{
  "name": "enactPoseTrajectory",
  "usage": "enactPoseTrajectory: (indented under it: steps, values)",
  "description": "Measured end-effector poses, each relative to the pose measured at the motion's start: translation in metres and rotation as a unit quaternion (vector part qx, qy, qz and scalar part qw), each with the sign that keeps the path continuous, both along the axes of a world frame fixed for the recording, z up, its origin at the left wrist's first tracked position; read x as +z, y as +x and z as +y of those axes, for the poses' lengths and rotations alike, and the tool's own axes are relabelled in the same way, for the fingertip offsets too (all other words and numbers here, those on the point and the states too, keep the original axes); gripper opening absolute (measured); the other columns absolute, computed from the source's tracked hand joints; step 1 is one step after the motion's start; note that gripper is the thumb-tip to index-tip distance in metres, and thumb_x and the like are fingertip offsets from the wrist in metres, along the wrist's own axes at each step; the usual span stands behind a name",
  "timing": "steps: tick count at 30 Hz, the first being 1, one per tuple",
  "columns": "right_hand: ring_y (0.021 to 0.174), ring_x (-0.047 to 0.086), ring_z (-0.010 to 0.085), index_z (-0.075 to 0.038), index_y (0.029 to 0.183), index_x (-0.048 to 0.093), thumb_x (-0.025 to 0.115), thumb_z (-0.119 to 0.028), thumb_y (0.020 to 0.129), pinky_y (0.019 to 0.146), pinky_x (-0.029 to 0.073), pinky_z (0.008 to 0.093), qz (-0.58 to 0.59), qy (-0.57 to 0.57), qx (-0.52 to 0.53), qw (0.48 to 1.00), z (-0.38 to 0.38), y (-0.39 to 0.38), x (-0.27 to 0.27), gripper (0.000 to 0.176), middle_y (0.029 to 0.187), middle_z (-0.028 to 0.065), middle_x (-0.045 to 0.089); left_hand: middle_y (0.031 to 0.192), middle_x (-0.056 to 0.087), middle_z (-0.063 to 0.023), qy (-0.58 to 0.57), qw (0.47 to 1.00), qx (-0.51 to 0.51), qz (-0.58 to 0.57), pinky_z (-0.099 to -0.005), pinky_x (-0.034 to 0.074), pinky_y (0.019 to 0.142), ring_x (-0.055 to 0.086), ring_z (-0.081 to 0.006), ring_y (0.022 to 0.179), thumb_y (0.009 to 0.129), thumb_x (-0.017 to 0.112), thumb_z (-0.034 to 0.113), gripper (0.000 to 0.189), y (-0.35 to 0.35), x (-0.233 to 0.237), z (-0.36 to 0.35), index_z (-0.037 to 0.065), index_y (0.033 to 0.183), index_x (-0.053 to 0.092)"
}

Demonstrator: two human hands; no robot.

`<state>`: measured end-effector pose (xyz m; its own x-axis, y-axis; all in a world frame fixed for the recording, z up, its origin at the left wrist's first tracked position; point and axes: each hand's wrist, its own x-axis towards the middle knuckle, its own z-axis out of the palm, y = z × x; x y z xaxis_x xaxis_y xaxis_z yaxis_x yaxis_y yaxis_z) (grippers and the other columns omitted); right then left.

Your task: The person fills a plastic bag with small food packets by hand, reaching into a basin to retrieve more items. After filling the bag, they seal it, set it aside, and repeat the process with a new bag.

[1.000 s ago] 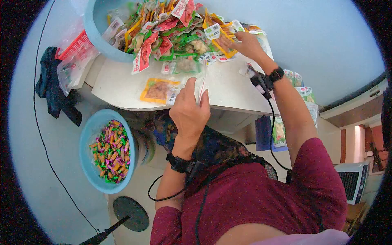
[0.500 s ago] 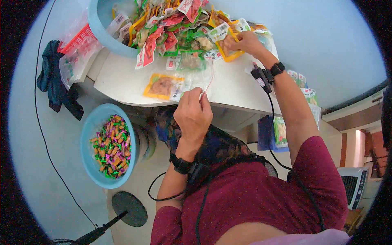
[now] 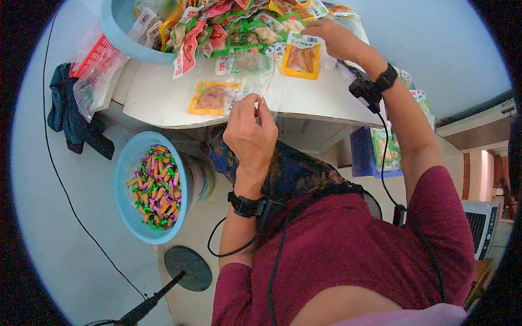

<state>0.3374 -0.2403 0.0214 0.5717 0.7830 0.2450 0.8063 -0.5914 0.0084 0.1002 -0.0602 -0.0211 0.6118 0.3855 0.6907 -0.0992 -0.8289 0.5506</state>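
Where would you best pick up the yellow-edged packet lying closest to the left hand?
Probably pinch the packet by its yellow left edge, coming from the left: it lies flattish, that edge looks free, and clear plastic crowds its other end beside the left hand.

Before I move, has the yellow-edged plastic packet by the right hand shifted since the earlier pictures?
Yes: the yellow-edged plastic packet has moved nearer the front edge of the white tabletop.
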Motion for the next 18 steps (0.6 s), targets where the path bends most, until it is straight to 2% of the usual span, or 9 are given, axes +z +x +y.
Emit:
enactPoseTrajectory:
  steps: [2,5,8,11,14,17,18]
  values:
    - [0.126,0.045,0.0330,-0.013,0.130,0.054,0.050,0.020,0.066,0.106,0.038,0.0371,0.059,-0.059,0.029,0.996,0.003,0.003,-0.006,0.072,0.135,0.0167,0.049,0.074,0.061,-0.0078,0.005,1.000,0.000,0.004,-0.0331,0.046,0.053,0.058,-0.0208,0.058,0.081,0.066,0.005,0.008,0.000,0.001,0.000,0.004,0.088,0.063]
    - [0.127,0.044,0.0355,-0.015,0.132,0.053,0.054,0.019,0.064,0.106,0.038,0.0387,0.071,-0.069,0.065,0.993,0.009,0.003,-0.018,0.076,0.135,0.0158,0.049,0.070,0.055,-0.0085,-0.002,1.000,-0.007,0.005,-0.0367,0.045,0.053,0.058,-0.0255,0.061,0.078,0.066,0.002,0.012,-0.001,0.003,-0.002,0.005,0.088,0.060]
    - [0.126,0.044,0.0355,-0.016,0.130,0.055,0.055,0.018,0.063,0.106,0.038,0.0395,0.130,-0.104,0.042,0.985,0.015,-0.008,0.006,0.075,0.139,0.0145,0.045,0.071,0.056,-0.0084,0.006,1.000,-0.008,-0.009,-0.0365,0.045,0.053,0.058,-0.0252,0.061,0.078,0.066,0.002,0.012,0.000,0.003,-0.001,0.005,0.088,0.060]
    - [0.123,0.046,0.0343,-0.016,0.128,0.058,0.056,0.016,0.063,0.105,0.039,0.0399,0.066,-0.089,0.086,0.990,0.011,0.005,-0.008,0.072,0.141,0.0130,0.044,0.071,0.056,-0.0082,0.002,1.000,-0.007,0.002,-0.0361,0.045,0.053,0.058,-0.0248,0.060,0.078,0.066,0.002,0.012,0.000,0.005,-0.002,0.005,0.088,0.060]
    - [0.120,0.047,0.0327,-0.011,0.120,0.062,0.057,0.012,0.066,0.103,0.040,0.0404,0.027,-0.070,0.114,0.991,0.013,0.004,-0.010,0.058,0.140,0.0102,0.045,0.071,0.056,-0.0083,-0.010,1.000,-0.010,-0.020,-0.0362,0.046,0.053,0.058,-0.0247,0.060,0.078,0.066,0.002,0.012,0.002,0.002,-0.003,0.005,0.088,0.061]
    - [0.118,0.048,0.0317,-0.006,0.109,0.066,0.059,0.005,0.073,0.100,0.042,0.0416,0.033,-0.043,0.119,0.991,0.010,0.010,-0.014,0.038,0.137,0.0076,0.049,0.073,0.060,-0.0075,-0.008,1.000,0.000,0.000,-0.0320,0.046,0.053,0.057,-0.0199,0.057,0.080,0.067,0.004,0.010,0.001,0.001,-0.002,0.004,0.089,0.063]
    - [0.115,0.050,0.0311,-0.005,0.104,0.066,0.059,0.002,0.076,0.097,0.043,0.0407,0.004,-0.011,0.135,0.991,0.010,0.012,-0.012,0.030,0.135,0.0073,0.051,0.073,0.060,-0.0075,-0.013,1.000,-0.001,-0.005,-0.0320,0.046,0.053,0.057,-0.0197,0.056,0.080,0.067,0.004,0.010,0.001,0.001,-0.002,0.004,0.089,0.063]
